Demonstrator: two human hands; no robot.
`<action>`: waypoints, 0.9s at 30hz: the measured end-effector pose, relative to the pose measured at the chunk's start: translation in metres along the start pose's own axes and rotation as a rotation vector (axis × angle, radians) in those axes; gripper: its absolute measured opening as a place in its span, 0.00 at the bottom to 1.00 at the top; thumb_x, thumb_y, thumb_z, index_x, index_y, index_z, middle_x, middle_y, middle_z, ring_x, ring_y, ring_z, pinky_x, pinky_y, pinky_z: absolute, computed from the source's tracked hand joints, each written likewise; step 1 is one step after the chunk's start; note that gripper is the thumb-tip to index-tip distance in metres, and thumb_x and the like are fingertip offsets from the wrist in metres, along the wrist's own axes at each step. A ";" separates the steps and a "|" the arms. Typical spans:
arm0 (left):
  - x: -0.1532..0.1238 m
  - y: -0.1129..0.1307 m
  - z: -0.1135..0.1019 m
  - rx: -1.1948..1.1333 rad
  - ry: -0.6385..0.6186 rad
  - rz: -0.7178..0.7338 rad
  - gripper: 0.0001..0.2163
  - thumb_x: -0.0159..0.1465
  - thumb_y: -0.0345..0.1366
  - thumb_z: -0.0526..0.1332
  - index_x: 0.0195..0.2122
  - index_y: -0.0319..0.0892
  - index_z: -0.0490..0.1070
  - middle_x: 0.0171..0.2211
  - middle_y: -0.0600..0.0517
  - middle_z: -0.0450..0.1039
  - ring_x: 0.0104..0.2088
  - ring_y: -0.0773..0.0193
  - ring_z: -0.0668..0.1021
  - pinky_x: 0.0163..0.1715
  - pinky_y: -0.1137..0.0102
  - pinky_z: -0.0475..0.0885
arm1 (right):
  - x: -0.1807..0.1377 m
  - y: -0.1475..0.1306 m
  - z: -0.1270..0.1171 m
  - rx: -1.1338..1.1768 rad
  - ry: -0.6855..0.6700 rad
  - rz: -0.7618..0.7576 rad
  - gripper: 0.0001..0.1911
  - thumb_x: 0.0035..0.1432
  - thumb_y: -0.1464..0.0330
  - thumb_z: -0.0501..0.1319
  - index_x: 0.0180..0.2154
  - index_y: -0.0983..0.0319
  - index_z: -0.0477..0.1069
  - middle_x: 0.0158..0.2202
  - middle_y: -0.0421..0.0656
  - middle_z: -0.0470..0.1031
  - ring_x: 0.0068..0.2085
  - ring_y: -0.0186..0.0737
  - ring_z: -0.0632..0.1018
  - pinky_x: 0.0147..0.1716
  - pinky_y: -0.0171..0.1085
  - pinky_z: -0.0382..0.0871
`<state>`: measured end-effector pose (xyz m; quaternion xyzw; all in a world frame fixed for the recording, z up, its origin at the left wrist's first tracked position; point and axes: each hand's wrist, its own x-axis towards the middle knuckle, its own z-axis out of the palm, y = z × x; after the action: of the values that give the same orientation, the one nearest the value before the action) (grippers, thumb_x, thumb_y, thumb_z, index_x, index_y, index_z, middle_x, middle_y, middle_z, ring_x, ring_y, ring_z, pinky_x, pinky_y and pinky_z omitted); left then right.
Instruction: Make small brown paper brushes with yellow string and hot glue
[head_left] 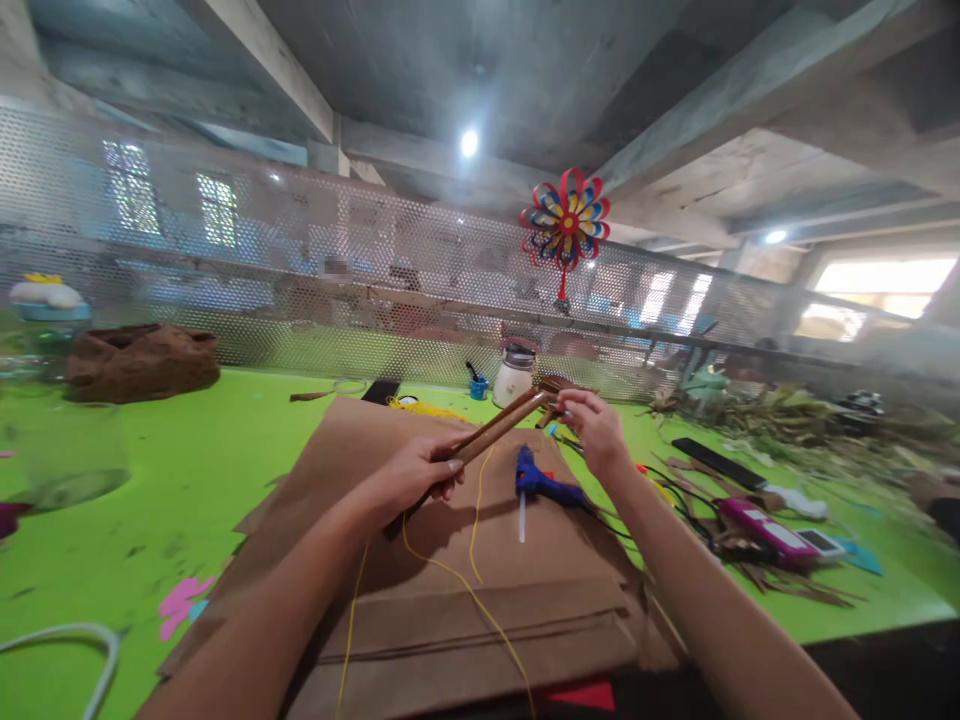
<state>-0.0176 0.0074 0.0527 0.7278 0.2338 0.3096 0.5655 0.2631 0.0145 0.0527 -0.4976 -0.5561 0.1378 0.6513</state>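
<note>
My left hand (pixel 420 468) is wrapped round a pair of long brown sticks (pixel 502 428), which it holds tilted up to the right above the cardboard. At their far end my right hand (pixel 592 428) has its fingers pinched together; what lies in the pinch is too small to name. Smaller brown pieces (pixel 564 386) show beside the right fingertips, partly behind the sticks. Yellow string (pixel 474 540) trails below the left hand over brown cardboard sheets (pixel 420 640). Between my forearms lies a blue glue gun (pixel 551 488) with a clear glue stick poking out.
At the back stand a lidded whitish jar (pixel 515 375) and a small blue pot (pixel 478 387). A magenta device (pixel 769 532), cables and dry scraps lie right. A clear container (pixel 75 455) and brown bundle (pixel 142 362) are left. Perforated metal screen (pixel 420 310) runs behind; a paper flower (pixel 568 222) hangs there.
</note>
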 end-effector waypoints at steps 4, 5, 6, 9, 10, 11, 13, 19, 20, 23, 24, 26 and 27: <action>-0.005 0.004 0.000 -0.160 -0.104 -0.040 0.27 0.58 0.31 0.58 0.60 0.43 0.58 0.28 0.53 0.68 0.23 0.74 0.68 0.24 0.77 0.60 | -0.002 -0.014 -0.002 0.457 -0.289 0.163 0.25 0.53 0.48 0.53 0.34 0.63 0.73 0.36 0.48 0.76 0.37 0.42 0.76 0.36 0.42 0.71; -0.006 0.005 0.000 -0.202 -0.121 -0.048 0.27 0.58 0.31 0.59 0.59 0.44 0.58 0.29 0.53 0.68 0.24 0.73 0.68 0.25 0.76 0.60 | -0.007 -0.018 0.000 0.538 -0.393 0.199 0.28 0.53 0.46 0.51 0.35 0.62 0.73 0.38 0.49 0.76 0.39 0.43 0.76 0.37 0.44 0.71; -0.007 0.006 0.001 -0.239 -0.136 -0.055 0.26 0.58 0.31 0.59 0.59 0.44 0.59 0.29 0.52 0.68 0.24 0.73 0.68 0.25 0.76 0.60 | -0.012 -0.022 0.002 0.586 -0.481 0.210 0.30 0.53 0.44 0.50 0.37 0.62 0.73 0.40 0.49 0.76 0.41 0.44 0.76 0.38 0.45 0.71; -0.009 0.008 0.003 -0.317 -0.192 -0.085 0.27 0.58 0.31 0.60 0.59 0.44 0.58 0.29 0.51 0.68 0.25 0.73 0.68 0.24 0.76 0.59 | -0.028 -0.032 0.007 0.663 -0.639 0.152 0.28 0.48 0.48 0.59 0.45 0.59 0.71 0.45 0.49 0.75 0.46 0.47 0.74 0.42 0.48 0.69; -0.009 0.009 0.004 -0.335 -0.211 -0.096 0.27 0.58 0.31 0.60 0.60 0.44 0.58 0.29 0.51 0.68 0.24 0.73 0.68 0.23 0.76 0.59 | -0.032 -0.035 0.007 0.670 -0.660 0.131 0.27 0.46 0.51 0.63 0.46 0.59 0.71 0.45 0.48 0.75 0.46 0.47 0.74 0.43 0.48 0.69; -0.009 0.010 0.004 -0.350 -0.225 -0.106 0.27 0.58 0.30 0.59 0.60 0.43 0.57 0.29 0.51 0.68 0.24 0.73 0.67 0.23 0.76 0.58 | -0.035 -0.036 0.008 0.669 -0.669 0.118 0.26 0.44 0.56 0.65 0.46 0.58 0.72 0.44 0.47 0.75 0.45 0.46 0.74 0.44 0.48 0.69; -0.009 0.012 0.005 -0.375 -0.244 -0.120 0.27 0.59 0.30 0.59 0.60 0.42 0.56 0.29 0.50 0.68 0.24 0.74 0.67 0.22 0.77 0.56 | -0.039 -0.038 0.007 0.652 -0.651 0.114 0.20 0.44 0.61 0.67 0.42 0.58 0.74 0.40 0.45 0.76 0.41 0.45 0.76 0.43 0.47 0.69; -0.009 0.011 0.008 -0.455 -0.254 -0.139 0.27 0.59 0.27 0.57 0.60 0.41 0.56 0.28 0.50 0.68 0.21 0.75 0.66 0.19 0.77 0.51 | -0.050 -0.041 0.012 0.677 -0.640 0.131 0.13 0.45 0.64 0.68 0.36 0.57 0.77 0.36 0.43 0.78 0.38 0.44 0.77 0.42 0.48 0.70; -0.009 0.011 0.009 -0.469 -0.253 -0.140 0.27 0.59 0.26 0.57 0.60 0.41 0.56 0.28 0.50 0.68 0.21 0.76 0.65 0.19 0.77 0.51 | -0.051 -0.042 0.013 0.686 -0.638 0.134 0.12 0.45 0.64 0.68 0.36 0.57 0.77 0.36 0.43 0.78 0.38 0.44 0.77 0.43 0.48 0.70; -0.008 0.008 0.011 -0.499 -0.264 -0.150 0.27 0.58 0.26 0.57 0.60 0.40 0.57 0.28 0.49 0.68 0.20 0.76 0.64 0.19 0.76 0.51 | -0.054 -0.044 0.015 0.682 -0.582 0.141 0.10 0.45 0.64 0.68 0.33 0.58 0.77 0.34 0.42 0.79 0.36 0.42 0.77 0.43 0.48 0.70; -0.008 0.008 0.011 -0.508 -0.265 -0.157 0.27 0.58 0.26 0.57 0.60 0.40 0.57 0.28 0.49 0.69 0.20 0.76 0.64 0.19 0.76 0.51 | -0.054 -0.044 0.015 0.676 -0.556 0.139 0.10 0.45 0.64 0.68 0.33 0.58 0.77 0.33 0.42 0.79 0.36 0.41 0.77 0.43 0.47 0.70; -0.007 0.007 0.012 -0.530 -0.266 -0.173 0.27 0.58 0.26 0.57 0.60 0.41 0.57 0.29 0.48 0.69 0.20 0.76 0.63 0.19 0.76 0.51 | -0.054 -0.044 0.014 0.670 -0.520 0.130 0.10 0.45 0.65 0.68 0.34 0.58 0.77 0.32 0.41 0.79 0.35 0.40 0.77 0.42 0.45 0.71; -0.007 0.006 0.012 -0.541 -0.270 -0.183 0.27 0.58 0.26 0.57 0.59 0.41 0.57 0.29 0.48 0.69 0.20 0.76 0.63 0.19 0.77 0.51 | -0.054 -0.045 0.013 0.672 -0.515 0.122 0.10 0.46 0.65 0.68 0.34 0.58 0.77 0.33 0.42 0.79 0.35 0.40 0.77 0.42 0.45 0.71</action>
<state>-0.0142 -0.0068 0.0556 0.5616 0.1303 0.2089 0.7899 0.2170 -0.0394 0.0555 -0.2391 -0.5943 0.4692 0.6078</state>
